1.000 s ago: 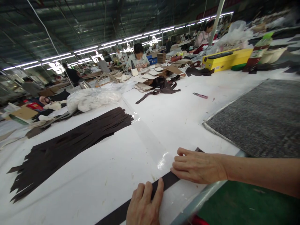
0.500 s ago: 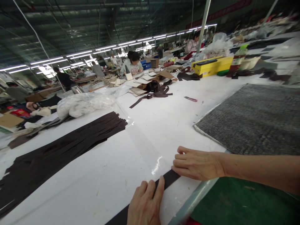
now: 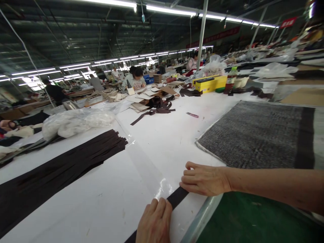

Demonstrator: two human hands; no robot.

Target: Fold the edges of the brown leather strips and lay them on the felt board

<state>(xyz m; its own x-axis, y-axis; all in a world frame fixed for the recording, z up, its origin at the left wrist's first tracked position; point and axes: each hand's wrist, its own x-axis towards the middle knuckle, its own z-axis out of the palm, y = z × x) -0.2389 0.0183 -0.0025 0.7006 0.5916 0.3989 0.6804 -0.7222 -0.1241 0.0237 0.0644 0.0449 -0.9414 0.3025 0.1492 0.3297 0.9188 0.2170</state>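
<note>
A dark brown fabric strip lies along the near edge of the white table, slanting down to the left. My right hand grips its far end, fingers curled and pressed together, fingertips hidden under the hand. Nearer to me, my left hand is closed over the same strip, its fingers bent and side by side; the thumb is out of sight. Between the two hands a short length of strip shows flat and straight. On the left lies a pile of similar dark strips, apart from both hands.
Thread snips lie mid-table. A grey textured sheet with a dark band is at right. Farther back are a yellow box, a bottle, cardboard pieces and plastic bags. A co-worker sits beyond.
The view has turned right and tilted up slightly. My left index finger, stretched out before, is now drawn in against the other fingers. My right hand keeps its grip on the strip.
</note>
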